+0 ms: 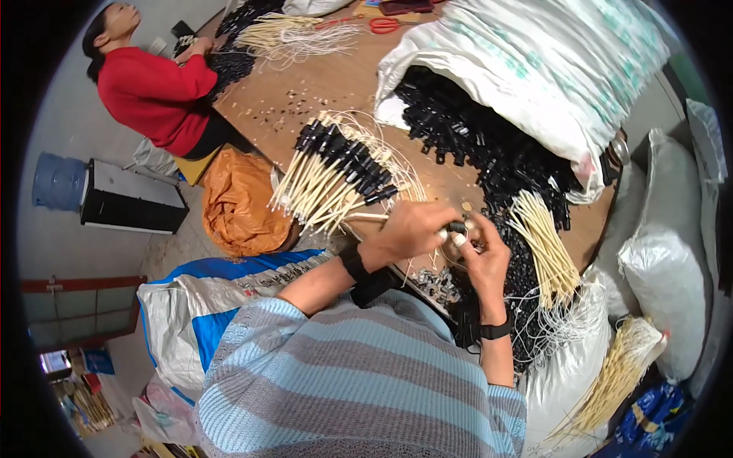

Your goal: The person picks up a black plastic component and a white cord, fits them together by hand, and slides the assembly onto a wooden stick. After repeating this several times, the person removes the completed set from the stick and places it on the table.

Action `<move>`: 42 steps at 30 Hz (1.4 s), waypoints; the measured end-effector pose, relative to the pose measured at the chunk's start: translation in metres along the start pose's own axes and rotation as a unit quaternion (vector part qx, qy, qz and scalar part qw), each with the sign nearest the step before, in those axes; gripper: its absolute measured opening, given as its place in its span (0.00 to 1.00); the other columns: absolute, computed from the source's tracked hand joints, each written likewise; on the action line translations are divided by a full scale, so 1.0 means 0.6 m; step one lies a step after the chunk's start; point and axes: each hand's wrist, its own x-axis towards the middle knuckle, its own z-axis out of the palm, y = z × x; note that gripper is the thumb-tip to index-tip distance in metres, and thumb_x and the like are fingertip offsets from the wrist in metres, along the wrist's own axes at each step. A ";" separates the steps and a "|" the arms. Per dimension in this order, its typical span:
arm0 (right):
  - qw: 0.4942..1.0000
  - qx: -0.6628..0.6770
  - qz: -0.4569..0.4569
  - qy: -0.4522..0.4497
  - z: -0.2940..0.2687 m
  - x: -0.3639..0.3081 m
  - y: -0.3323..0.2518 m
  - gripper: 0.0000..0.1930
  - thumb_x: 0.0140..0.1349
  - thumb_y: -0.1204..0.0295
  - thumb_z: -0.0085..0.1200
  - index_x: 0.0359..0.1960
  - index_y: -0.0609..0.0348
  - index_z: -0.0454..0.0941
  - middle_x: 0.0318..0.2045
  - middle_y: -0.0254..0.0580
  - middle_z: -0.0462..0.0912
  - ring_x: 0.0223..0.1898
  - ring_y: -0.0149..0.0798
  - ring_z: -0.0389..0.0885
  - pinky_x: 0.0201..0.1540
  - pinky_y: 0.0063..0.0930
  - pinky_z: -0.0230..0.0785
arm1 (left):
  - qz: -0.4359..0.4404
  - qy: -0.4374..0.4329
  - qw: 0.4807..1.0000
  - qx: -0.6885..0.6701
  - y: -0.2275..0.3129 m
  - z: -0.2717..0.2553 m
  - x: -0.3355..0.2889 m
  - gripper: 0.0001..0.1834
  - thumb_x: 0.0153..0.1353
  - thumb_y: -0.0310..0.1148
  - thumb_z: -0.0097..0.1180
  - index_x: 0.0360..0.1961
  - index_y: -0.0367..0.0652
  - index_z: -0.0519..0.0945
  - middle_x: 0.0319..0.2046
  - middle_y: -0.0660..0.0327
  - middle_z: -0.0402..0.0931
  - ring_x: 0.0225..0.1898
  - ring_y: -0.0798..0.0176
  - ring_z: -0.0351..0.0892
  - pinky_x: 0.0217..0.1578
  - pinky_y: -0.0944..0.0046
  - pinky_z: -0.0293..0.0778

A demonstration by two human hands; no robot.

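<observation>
My left hand (pixel 416 229) and my right hand (pixel 486 258) meet over the table's near edge, fingers closed and pinching. Between their fingertips shows a small black cylindrical plastic piece (pixel 456 227). From the left side of my left hand sticks out a thin cream stick (pixel 368 216); its other end is hidden by the hand. Pale coverings sit on some fingertips. Just beyond my left hand lies a fanned bundle of cream sticks with black ends (pixel 336 164) and thin white cords. Loose black plastic pieces (pixel 519 263) are heaped beside my right hand.
A large white woven sack (pixel 527 69) spills black pieces onto the brown table (pixel 305 84). Cream sticks (pixel 546 248) lie right; full sacks (pixel 664 252) stand beyond. Red scissors (pixel 384 25) lie far back. An orange bag (pixel 243 202) stands left, near a person in red (pixel 153 91).
</observation>
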 end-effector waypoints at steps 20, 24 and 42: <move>0.968 -0.139 0.149 -0.149 0.223 0.054 -0.010 0.46 0.58 0.67 0.61 0.70 0.73 0.43 0.20 0.38 0.83 0.23 0.28 0.79 0.30 0.20 0.69 | -0.280 0.170 0.923 0.204 -0.264 -0.261 -0.092 0.32 0.50 0.36 0.59 0.60 0.47 0.71 0.60 0.55 0.69 0.61 0.48 0.64 0.62 0.50 0.57; 0.983 -0.104 0.119 -0.096 0.264 0.079 0.018 0.39 0.57 0.66 0.63 0.63 0.76 0.55 0.20 0.40 0.82 0.22 0.30 0.80 0.29 0.25 0.72 | -0.365 0.079 0.927 0.034 -0.332 -0.287 -0.132 0.41 0.51 0.37 0.58 0.68 0.46 0.60 0.67 0.48 0.58 0.69 0.46 0.53 0.67 0.53 0.52; 0.974 -0.168 0.062 -0.142 0.356 0.187 -0.003 0.42 0.57 0.66 0.63 0.68 0.67 0.51 0.22 0.42 0.82 0.22 0.33 0.81 0.25 0.29 0.73 | -0.283 0.045 0.958 -0.017 -0.418 -0.353 -0.139 0.45 0.48 0.24 0.56 0.70 0.45 0.55 0.69 0.46 0.55 0.71 0.47 0.51 0.68 0.59 0.50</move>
